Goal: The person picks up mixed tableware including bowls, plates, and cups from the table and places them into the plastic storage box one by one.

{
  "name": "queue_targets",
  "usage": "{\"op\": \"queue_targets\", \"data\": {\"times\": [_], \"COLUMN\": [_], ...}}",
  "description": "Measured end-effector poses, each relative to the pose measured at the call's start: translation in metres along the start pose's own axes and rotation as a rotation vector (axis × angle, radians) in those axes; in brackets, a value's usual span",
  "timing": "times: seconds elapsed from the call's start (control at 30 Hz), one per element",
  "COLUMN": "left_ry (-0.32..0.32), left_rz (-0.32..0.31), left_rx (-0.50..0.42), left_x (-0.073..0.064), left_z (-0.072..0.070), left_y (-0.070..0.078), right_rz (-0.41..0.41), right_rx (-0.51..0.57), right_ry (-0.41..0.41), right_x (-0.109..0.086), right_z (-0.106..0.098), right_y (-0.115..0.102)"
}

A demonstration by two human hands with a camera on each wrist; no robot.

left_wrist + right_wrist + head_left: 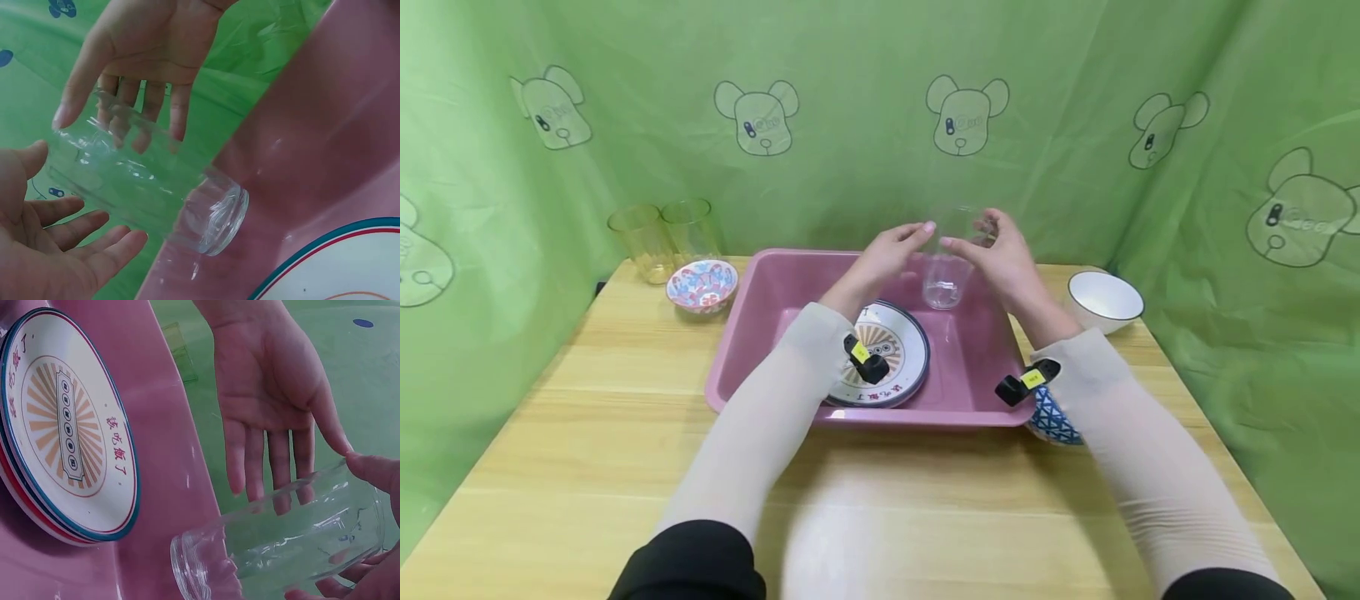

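Observation:
A clear drinking glass (946, 279) hangs slightly tilted over the back right of the pink basin (958, 417). My right hand (1007, 254) holds it near the rim, thumb on one side and fingers round the other. On its left, my left hand (887, 254) has its palm towards the glass, fingers extended and thumb near the rim. The right wrist view shows the left fingers (281, 456) straight alongside the glass (294, 544). Inside the basin lies a stack of patterned white plates (913, 354), partly hidden by the left sleeve.
Two yellowish glasses (643, 242) and a small floral bowl (702, 283) stand left of the basin. To its right are a white bowl (1105, 298) with a dark rim and a blue-patterned bowl (1051, 421), partly covered by the right sleeve. A green curtain (865, 158) hangs behind the table.

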State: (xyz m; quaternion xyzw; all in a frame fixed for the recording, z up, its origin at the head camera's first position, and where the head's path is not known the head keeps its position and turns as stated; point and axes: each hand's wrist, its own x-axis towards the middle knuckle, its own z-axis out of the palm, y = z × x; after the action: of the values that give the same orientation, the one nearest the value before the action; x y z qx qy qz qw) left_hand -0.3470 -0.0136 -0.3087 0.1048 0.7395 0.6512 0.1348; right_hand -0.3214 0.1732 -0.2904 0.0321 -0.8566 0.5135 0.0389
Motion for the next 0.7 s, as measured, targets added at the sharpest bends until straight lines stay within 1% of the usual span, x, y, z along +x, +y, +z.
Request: {"op": "queue_targets", "data": {"times": [0.17, 0.4, 0.47, 0.57, 0.7], "left_ry": [0.021, 0.040, 0.036, 0.035, 0.036], "left_rz": [-0.015, -0.024, -0.022, -0.033, -0.045], "left_rx": [-0.024, 0.038, 0.027, 0.035, 0.043], "left_x": [0.004, 0.007, 0.008, 0.009, 0.011], "left_z": [0.005, 0.008, 0.008, 0.009, 0.011], "left_y": [-0.006, -0.014, -0.016, -0.020, -0.026], "right_rz": [0.014, 0.046, 0.056, 0.070, 0.075], "right_rx": [0.001, 0.055, 0.082, 0.115, 0.125], "right_ry": [0.014, 0.036, 0.035, 0.030, 0.022], "right_x": [0.003, 0.007, 0.009, 0.010, 0.013], "right_z": [0.007, 0.018, 0.020, 0.022, 0.023], "right_y": [0.005, 0.018, 0.020, 0.023, 0.028]}}
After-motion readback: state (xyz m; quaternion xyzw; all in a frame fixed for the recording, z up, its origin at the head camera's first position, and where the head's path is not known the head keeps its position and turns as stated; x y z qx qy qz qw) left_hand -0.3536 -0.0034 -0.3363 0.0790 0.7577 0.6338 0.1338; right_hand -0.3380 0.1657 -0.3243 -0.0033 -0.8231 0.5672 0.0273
